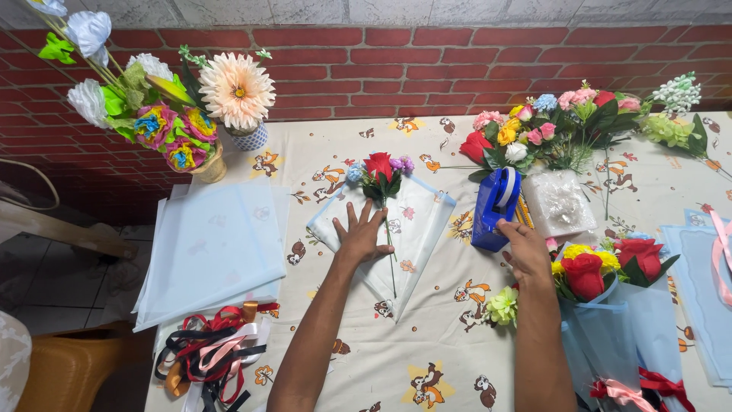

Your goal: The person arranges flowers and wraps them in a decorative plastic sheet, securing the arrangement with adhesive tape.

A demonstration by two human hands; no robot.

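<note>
My left hand (361, 233) lies flat, fingers spread, on a pale blue wrapping sheet (415, 221) spread on the table. A small bunch with a red rose (379, 165) and tiny blue and purple flowers rests on that sheet, its stem running down beside my fingers. My right hand (524, 249) touches the lower right side of a blue tape dispenser (493, 207) standing on the table. Its fingers rest against the dispenser without clearly closing around it.
A pile of loose artificial flowers (549, 130) lies at the back right beside a clear plastic bag (559, 203). Two wrapped bouquets (610, 305) lie at right. A stack of pale blue sheets (210, 248), ribbons (213, 351) and two vases (210, 164) are at left. A brick wall stands behind.
</note>
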